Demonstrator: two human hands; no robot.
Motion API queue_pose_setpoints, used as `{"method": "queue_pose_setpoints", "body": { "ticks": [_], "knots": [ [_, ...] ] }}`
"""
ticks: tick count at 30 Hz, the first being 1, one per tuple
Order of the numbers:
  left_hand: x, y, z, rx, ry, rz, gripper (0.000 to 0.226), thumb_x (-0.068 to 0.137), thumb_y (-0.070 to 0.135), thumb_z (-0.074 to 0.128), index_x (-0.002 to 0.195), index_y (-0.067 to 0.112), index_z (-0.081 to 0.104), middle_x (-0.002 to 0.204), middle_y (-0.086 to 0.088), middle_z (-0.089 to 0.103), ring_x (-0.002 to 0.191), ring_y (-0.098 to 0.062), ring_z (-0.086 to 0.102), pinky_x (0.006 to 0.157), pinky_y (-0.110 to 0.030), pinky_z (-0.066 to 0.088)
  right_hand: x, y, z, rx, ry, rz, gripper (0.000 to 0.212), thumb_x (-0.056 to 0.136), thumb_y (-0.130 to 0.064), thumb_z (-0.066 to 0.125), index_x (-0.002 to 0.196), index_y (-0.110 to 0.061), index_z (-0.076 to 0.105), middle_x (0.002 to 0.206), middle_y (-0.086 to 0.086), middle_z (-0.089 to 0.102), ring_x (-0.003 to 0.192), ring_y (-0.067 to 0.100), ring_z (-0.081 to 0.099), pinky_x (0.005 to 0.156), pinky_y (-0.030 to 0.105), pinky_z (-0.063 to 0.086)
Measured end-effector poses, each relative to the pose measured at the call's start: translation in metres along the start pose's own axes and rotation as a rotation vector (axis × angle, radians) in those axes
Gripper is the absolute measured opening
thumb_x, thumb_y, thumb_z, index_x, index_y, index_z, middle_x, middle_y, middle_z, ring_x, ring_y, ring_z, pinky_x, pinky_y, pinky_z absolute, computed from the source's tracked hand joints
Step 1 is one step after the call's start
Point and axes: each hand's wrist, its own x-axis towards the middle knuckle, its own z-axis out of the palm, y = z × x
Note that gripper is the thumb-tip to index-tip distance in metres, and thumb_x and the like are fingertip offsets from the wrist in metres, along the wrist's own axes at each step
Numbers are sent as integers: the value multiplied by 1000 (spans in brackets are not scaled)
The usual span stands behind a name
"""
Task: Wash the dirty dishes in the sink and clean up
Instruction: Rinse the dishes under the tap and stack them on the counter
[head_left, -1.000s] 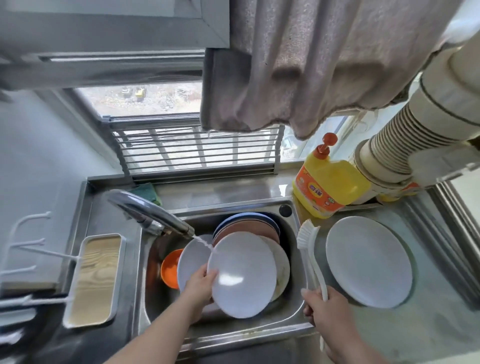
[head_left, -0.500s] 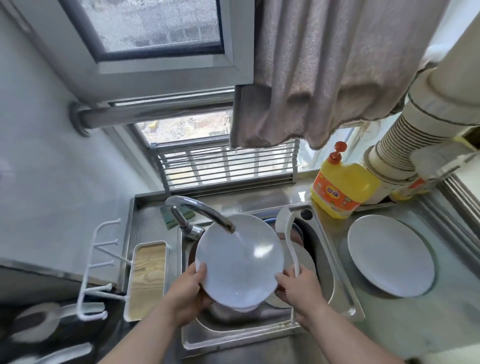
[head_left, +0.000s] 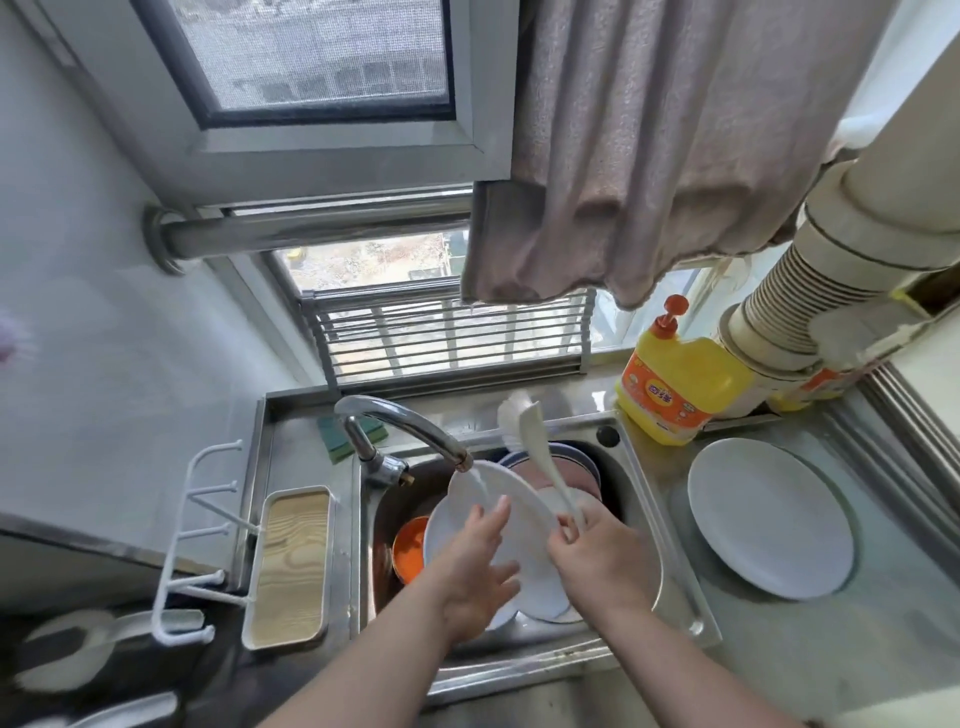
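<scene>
I see a grey curtain (head_left: 649, 156) hanging over the window at far right. A ribbed duct (head_left: 810, 291) runs at right, and a white hook rack (head_left: 197, 540) sits left.

Steel counter (head_left: 810, 670) carries a white plate (head_left: 769, 525) right of the sink; yellow detergent bottle (head_left: 680, 395) behind; green sponge (head_left: 347, 435) by the tap.

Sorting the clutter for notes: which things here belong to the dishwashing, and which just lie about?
In use: left hand on white plate; right hand holding brush; tap; sink; detergent bottle.
Lying about: curtain; wall hooks; wooden tray.
</scene>
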Motion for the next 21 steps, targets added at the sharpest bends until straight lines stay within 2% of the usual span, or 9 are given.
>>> {"method": "queue_pose_setpoints", "body": {
  "ticks": [2, 4, 6, 8, 10, 11, 15, 18, 21],
  "knots": [
    [4, 0, 18, -107, 27, 57, 69, 100, 38, 68, 156, 42, 29, 153, -18, 47, 115, -39, 70, 96, -51, 58, -9, -1, 11, -49, -45, -61, 21, 94, -39, 67, 80, -22, 66, 73, 2, 70, 71, 24, 64, 61, 33, 37],
    [7, 0, 24, -101, 62, 106, 45, 107, 24, 58, 149, 28, 43, 136, -27, 60, 88, -36, 74, 69, -44, 62, -16, 2, 18, -25, -69, -91, 25, 92, -39, 69, 71, -33, 57, 66, -2, 64, 74, 25, 64, 63, 31, 33],
    [6, 1, 25, -69, 79, 126, 31, 110, 15, 48, 141, 19, 53, 126, -28, 67, 88, -38, 71, 71, -47, 64, -17, 9, 22, -20, -87, -101, 35, 92, -41, 71, 64, -39, 49, 56, -7, 51, 67, 21, 57, 62, 29, 32],
    [5, -1, 21, -80, 112, 139, 29, 111, 8, 41, 136, 12, 56, 120, -26, 72, 96, -39, 74, 83, -55, 64, -16, 17, 22, 76, -130, -85, 20, 89, -42, 75, 73, -37, 65, 58, -11, 60, 67, 12, 62, 62, 26, 40],
    [4, -1, 14, -127, 149, 140, 32, 110, 3, 37, 137, 8, 53, 115, -27, 74, 100, -43, 76, 84, -57, 63, -12, 25, 18, 238, -154, -13, 8, 85, -37, 82, 86, -33, 75, 69, -23, 70, 74, -4, 66, 68, 18, 47],
    [4, 0, 10, -153, 174, 142, 32, 110, 1, 36, 135, 8, 54, 113, -28, 74, 100, -43, 76, 82, -57, 64, -9, 32, 15, 304, -141, 47, 10, 84, -34, 84, 89, -33, 76, 73, -20, 72, 76, -5, 67, 72, 21, 51],
    [7, 5, -3, -294, 222, 143, 31, 108, -3, 37, 120, 13, 60, 110, -27, 76, 97, -41, 76, 75, -53, 65, 1, 71, -1, 405, -42, 233, 20, 84, -34, 85, 78, -20, 72, 66, -8, 70, 72, 14, 68, 70, 34, 53],
    [15, 14, -6, -410, 243, 138, 30, 110, 2, 36, 135, -1, 51, 109, -31, 74, 93, -42, 77, 63, -49, 65, 2, 98, -10, 406, -35, 294, 38, 84, -30, 85, 70, -4, 62, 53, -7, 57, 57, 19, 54, 63, 35, 47],
    [22, 29, -5, -507, 276, 179, 30, 108, -2, 34, 129, -13, 52, 104, -33, 74, 97, -44, 72, 57, -48, 65, 3, 120, -11, 397, -67, 351, 46, 81, -33, 87, 74, 1, 58, 53, 3, 58, 55, 25, 56, 67, 39, 54]
  ]
}}
